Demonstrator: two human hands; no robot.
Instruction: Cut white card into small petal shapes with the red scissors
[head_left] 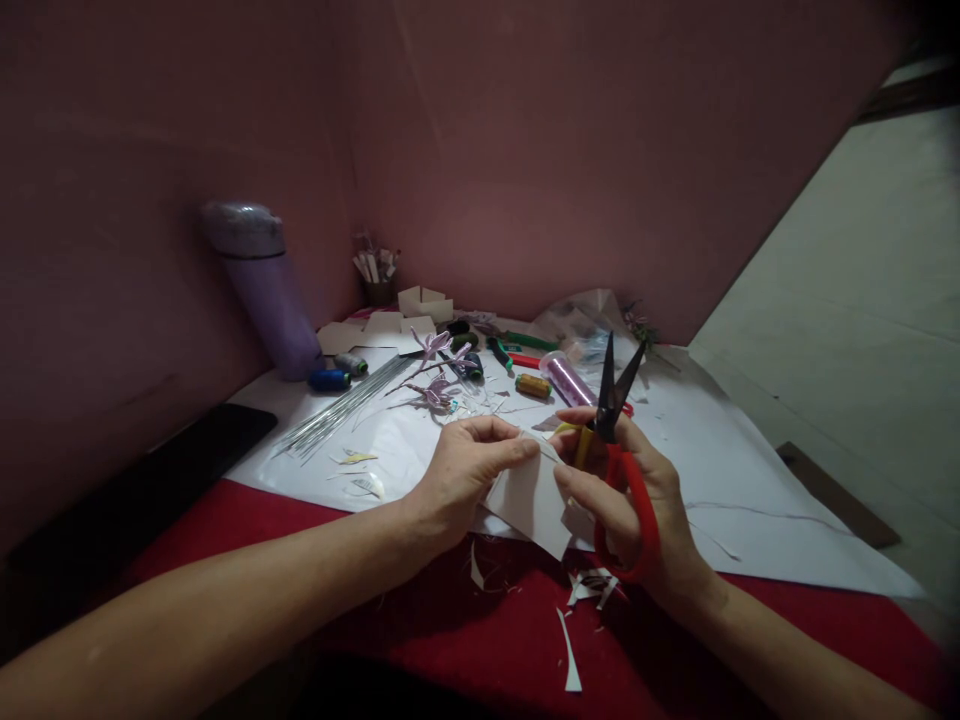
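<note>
My left hand (469,470) pinches the top edge of a white piece of paper (529,497) between thumb and fingers, above the table's front edge. My right hand (637,490) is closed round the red-handled scissors (637,525), whose dark blades point up and stand apart. The thumb and fingertips of my right hand are close to the paper's right side; whether they touch it is hard to tell. White paper scraps (570,650) lie on the red cloth below the hands.
Thin wires (349,402), a wire flower (435,350), thread spools (533,385), a glitter tube (566,378) and green-handled pliers (499,353) lie on the white sheet (720,450). A purple bottle (270,290) stands back left; a black flat object (225,435) lies left.
</note>
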